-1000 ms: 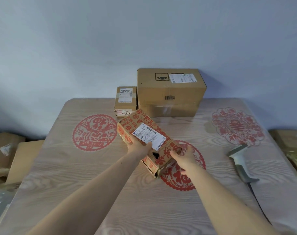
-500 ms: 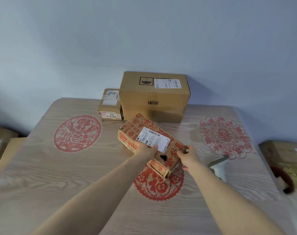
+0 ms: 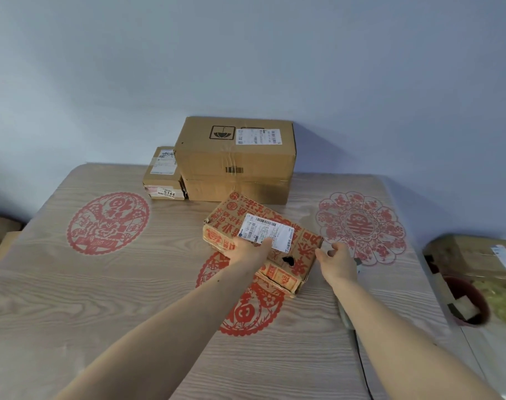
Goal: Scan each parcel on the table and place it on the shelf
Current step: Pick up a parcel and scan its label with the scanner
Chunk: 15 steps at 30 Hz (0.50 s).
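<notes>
A carton printed with red characters (image 3: 305,245) lies tilted at the table's middle, with a white barcode label (image 3: 267,232) on top and a torn hole near its front edge. My left hand (image 3: 247,251) grips its near-left side, thumb on the label. My right hand (image 3: 337,262) hovers just off the carton's right corner with loosely curled fingers and holds nothing. The grey handheld scanner (image 3: 347,317) lies on the table under my right forearm, mostly hidden. A large brown box (image 3: 234,160) and a small one (image 3: 162,180) stand at the far edge by the wall.
The wood-grain table (image 3: 101,298) carries red paper-cut decals. The scanner's dark cable (image 3: 361,368) runs toward the near edge. Off the right side are a cardboard box (image 3: 471,255) and a dark red pot (image 3: 465,301) with greenery. More cardboard sits off the left edge.
My right hand has let go of the carton's right corner and moved slightly right, over the scanner. My left hand still holds the carton, which has shifted right and lower.
</notes>
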Available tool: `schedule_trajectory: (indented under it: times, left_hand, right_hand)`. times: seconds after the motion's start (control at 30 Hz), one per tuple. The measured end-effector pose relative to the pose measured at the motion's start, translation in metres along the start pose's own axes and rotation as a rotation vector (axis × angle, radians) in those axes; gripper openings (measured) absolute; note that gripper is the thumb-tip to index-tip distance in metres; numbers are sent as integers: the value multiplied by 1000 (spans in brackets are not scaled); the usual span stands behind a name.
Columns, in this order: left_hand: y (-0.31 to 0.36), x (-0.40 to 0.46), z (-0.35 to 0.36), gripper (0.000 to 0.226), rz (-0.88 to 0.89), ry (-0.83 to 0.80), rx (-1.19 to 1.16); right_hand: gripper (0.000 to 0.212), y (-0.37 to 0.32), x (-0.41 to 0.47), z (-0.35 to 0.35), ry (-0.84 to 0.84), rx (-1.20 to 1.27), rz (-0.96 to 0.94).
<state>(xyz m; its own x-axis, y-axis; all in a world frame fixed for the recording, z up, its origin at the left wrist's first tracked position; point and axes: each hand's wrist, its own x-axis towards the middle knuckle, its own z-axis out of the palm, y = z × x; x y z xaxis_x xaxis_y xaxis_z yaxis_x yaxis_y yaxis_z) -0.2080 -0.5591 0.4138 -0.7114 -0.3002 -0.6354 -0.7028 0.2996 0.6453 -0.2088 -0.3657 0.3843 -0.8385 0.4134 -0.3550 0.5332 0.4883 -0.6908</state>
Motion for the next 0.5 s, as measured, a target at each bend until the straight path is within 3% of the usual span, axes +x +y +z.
schedule_trajectory:
  times: [0.1,0.23,0.4,0.5]
  left_hand:
    - [4,-1,-3,101,15,93,166]
    - [-1,5,-4,105,112,121,370]
    - [-9,17,-4,110,188,143,503]
    - [-10,21,-5,111,218,164,540]
  right_hand:
    - [51,19,-5,-10,134,-71,-57]
    - [51,47,-10,-19,253,-126,41]
    - [70,84,-7,-15,131,-190,174]
    - [63,97,-3,-8,65,-138,178]
